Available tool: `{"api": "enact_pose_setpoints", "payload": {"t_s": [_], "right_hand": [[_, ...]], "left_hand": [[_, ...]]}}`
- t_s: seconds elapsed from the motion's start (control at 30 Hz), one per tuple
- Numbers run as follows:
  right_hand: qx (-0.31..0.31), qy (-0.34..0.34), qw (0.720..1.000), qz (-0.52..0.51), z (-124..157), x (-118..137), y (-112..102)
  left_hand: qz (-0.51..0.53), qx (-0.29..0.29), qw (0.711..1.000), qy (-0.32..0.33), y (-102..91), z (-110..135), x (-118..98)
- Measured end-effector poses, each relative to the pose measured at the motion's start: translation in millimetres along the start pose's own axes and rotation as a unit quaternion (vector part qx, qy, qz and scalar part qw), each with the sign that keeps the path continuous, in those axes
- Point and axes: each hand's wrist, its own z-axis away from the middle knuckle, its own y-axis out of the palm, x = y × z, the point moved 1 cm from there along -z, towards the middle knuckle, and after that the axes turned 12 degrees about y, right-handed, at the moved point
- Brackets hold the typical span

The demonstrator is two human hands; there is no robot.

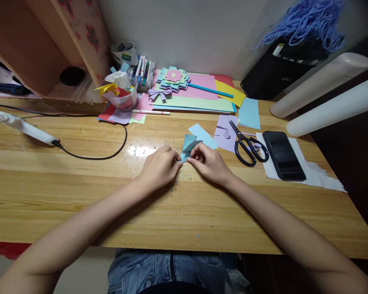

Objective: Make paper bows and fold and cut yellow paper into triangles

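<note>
At the middle of the wooden table, a small folded piece of blue paper [189, 143] stands partly upright between my two hands. My left hand [161, 165] pinches its lower left corner between thumb and fingers. On the other side, my right hand [209, 162] has its thumb and curled fingers closed on the lower right part. Just behind lies a flat light blue paper strip [203, 136]. A cut purple sheet [225, 132] rests to the right, with the black-handled scissors [245, 146] lying partly over it, blades slightly apart.
Right of the scissors, a black phone [283, 155] lies on white tissue. Along the wall are a layered paper flower [173, 79], a purple paper bow [160, 95], coloured sheets and a plastic cup [122, 100] of scraps. A black cable [93, 158] curves across the left; white rolls [334, 108] stand right.
</note>
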Motion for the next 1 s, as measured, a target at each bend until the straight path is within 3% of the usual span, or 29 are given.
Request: {"api": "enact_pose_setpoints", "payload": {"t_s": [0.6,0.83,1.0], "right_hand": [[-0.05,-0.012,0.997,0.05,4.3,7.1,6.3],[-0.073,-0.016,0.993,0.092,6.2,6.1,10.6],[-0.095,-0.066,0.974,0.193,8.4,7.0,11.9]], "left_hand": [[-0.003,-0.033,0.996,-0.084,6.6,0.1,-6.4],[-0.019,-0.039,0.996,-0.074,9.5,-1.6,-3.9],[-0.034,-0.057,0.997,-0.032,10.9,-2.1,-4.8]]}}
